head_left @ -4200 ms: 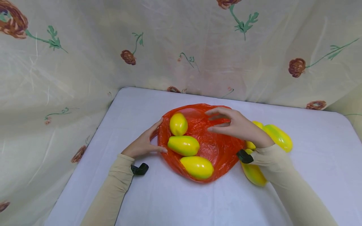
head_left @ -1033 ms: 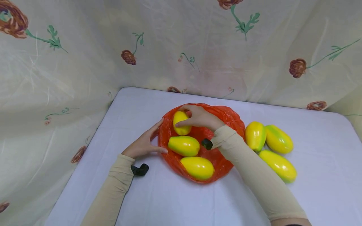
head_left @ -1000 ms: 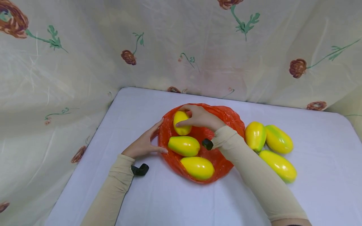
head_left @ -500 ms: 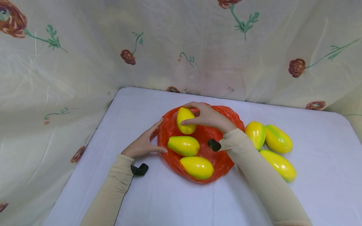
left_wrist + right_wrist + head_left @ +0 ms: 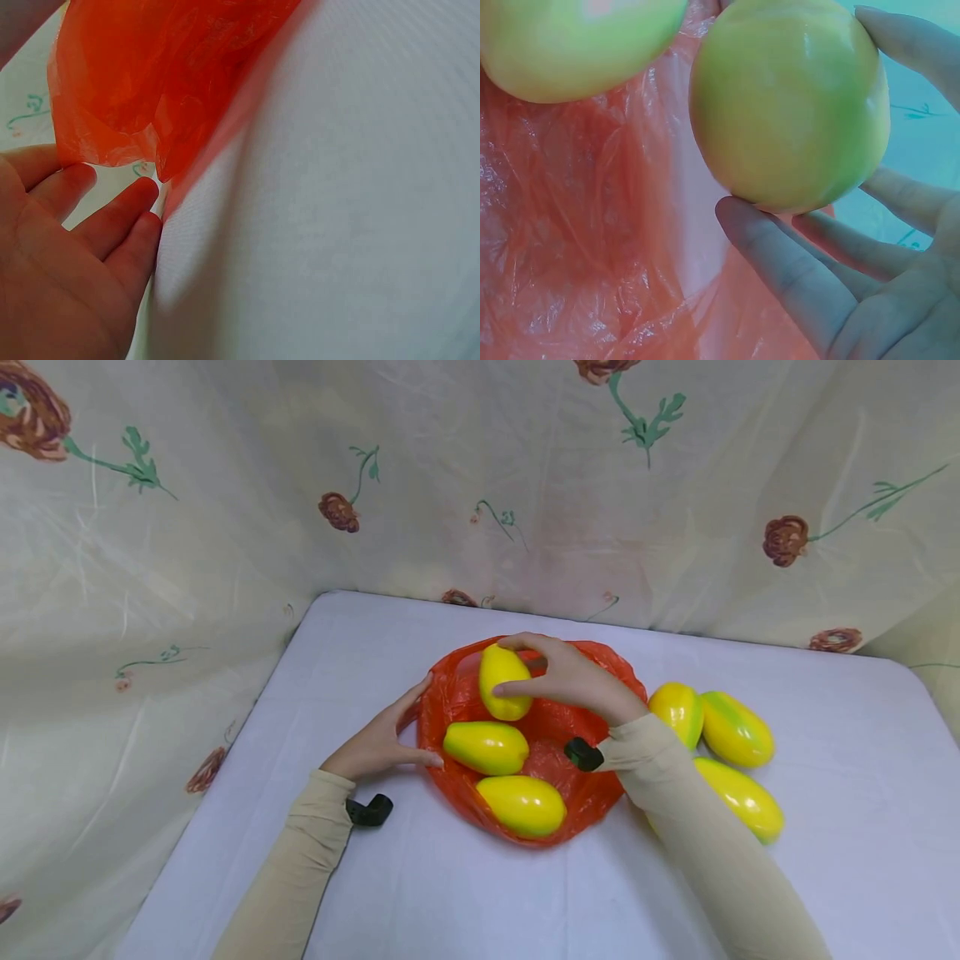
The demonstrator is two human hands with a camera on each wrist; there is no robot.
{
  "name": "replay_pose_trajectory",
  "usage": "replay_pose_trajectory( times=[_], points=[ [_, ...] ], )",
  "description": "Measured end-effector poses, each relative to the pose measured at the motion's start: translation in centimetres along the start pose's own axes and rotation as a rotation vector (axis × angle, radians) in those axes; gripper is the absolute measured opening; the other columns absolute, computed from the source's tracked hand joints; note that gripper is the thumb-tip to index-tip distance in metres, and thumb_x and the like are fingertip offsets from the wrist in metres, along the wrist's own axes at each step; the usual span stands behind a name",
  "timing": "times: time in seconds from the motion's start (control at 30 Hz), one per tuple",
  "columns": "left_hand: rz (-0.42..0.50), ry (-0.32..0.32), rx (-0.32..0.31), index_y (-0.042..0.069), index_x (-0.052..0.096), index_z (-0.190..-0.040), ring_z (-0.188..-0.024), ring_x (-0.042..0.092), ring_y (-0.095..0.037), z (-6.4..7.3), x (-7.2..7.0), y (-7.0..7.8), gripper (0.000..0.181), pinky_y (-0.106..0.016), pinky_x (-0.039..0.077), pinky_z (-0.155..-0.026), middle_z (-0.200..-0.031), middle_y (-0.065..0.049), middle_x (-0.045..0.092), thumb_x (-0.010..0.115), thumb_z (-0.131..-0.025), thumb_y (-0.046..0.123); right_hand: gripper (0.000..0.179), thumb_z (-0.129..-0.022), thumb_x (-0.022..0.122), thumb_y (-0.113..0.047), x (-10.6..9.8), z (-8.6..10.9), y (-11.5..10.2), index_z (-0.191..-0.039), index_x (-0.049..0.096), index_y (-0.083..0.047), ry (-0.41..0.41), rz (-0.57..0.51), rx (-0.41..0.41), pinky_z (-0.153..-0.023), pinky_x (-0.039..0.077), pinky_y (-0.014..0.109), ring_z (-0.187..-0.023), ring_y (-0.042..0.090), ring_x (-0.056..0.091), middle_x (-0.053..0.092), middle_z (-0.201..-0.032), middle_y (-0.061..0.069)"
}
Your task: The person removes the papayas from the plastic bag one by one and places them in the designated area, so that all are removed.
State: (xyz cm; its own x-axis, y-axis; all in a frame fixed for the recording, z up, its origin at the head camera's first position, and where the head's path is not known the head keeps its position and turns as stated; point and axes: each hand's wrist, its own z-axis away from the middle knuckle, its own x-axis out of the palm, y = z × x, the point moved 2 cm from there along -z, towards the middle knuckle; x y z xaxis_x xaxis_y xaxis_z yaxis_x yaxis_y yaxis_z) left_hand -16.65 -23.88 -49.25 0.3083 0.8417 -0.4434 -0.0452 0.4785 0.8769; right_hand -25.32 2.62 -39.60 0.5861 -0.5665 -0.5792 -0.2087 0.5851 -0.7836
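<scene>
My right hand [image 5: 573,681] grips a yellow papaya [image 5: 504,683] between thumb and fingers, over the back part of a red plastic bag [image 5: 558,764]. Green streaks show on this papaya [image 5: 791,105] in the right wrist view. Two more papayas lie inside the bag, one in the middle [image 5: 486,747] and one at the front [image 5: 522,806]. At the bag's left rim rests my left hand [image 5: 382,743], thumb and fingers spread apart. The left wrist view shows its fingers [image 5: 124,214] loosely bent right at the red plastic [image 5: 150,82].
Right of the bag, outside it, lie three papayas: one near the rim [image 5: 677,712], one farther right [image 5: 738,728] and one in front [image 5: 742,797], partly behind my right sleeve. A white cloth covers the table [image 5: 450,893]. A flowered curtain [image 5: 450,468] hangs behind.
My right hand came down from over the bag and took hold of the back papaya. It has since raised it a little and shifted it right. My left hand stays put.
</scene>
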Motion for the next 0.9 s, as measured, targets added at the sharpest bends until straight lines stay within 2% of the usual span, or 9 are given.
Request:
replay_pose_trajectory(
  times=[0.37, 0.6, 0.73, 0.9],
  points=[
    [-0.007, 0.004, 0.011, 0.048, 0.016, -0.152, -0.151, 0.017, -0.02, 0.1, -0.1, 0.2, 0.11, -0.06, 0.032, -0.114, -0.161, 0.016, 0.019, 0.086, -0.067, 0.05, 0.071, -0.07, 0.077, -0.063, -0.4, 1.5, 0.5, -0.133, 0.049, -0.046, 0.036, -0.023, -0.045, -0.099, 0.05, 0.052, -0.127, 0.014, 0.043, 0.051, -0.134, -0.019],
    [-0.011, 0.006, 0.008, 0.048, 0.016, -0.151, -0.151, 0.017, -0.018, 0.0, 0.0, 0.1, 0.109, -0.058, 0.031, -0.115, -0.161, 0.019, 0.018, 0.086, -0.067, 0.05, 0.071, -0.069, 0.078, -0.063, -1.0, 3.1, 0.7, -0.132, 0.048, -0.051, 0.059, -0.062, -0.009, -0.096, 0.053, 0.046, -0.125, 0.014, 0.046, 0.049, -0.133, -0.025],
    [-0.016, 0.003, 0.022, 0.047, 0.015, -0.152, -0.151, 0.017, -0.018, 0.0, -0.1, 0.0, 0.11, -0.058, 0.028, -0.117, -0.161, 0.02, 0.017, 0.086, -0.067, 0.049, 0.071, -0.07, 0.08, -0.059, -1.3, 4.0, 0.9, -0.133, 0.049, -0.049, 0.078, -0.12, 0.001, -0.092, 0.057, 0.043, -0.126, 0.015, 0.047, 0.048, -0.135, -0.023],
    [-0.029, 0.0, 0.037, 0.045, 0.013, -0.153, -0.151, 0.018, -0.017, 0.1, -0.1, 0.0, 0.112, -0.058, 0.025, -0.118, -0.161, 0.02, 0.016, 0.086, -0.068, 0.049, 0.071, -0.072, 0.08, -0.055, -1.7, 5.0, 1.2, -0.135, 0.048, -0.045, 0.116, -0.159, 0.008, -0.094, 0.056, 0.043, -0.127, 0.018, 0.047, 0.046, -0.138, -0.017]
  ],
)
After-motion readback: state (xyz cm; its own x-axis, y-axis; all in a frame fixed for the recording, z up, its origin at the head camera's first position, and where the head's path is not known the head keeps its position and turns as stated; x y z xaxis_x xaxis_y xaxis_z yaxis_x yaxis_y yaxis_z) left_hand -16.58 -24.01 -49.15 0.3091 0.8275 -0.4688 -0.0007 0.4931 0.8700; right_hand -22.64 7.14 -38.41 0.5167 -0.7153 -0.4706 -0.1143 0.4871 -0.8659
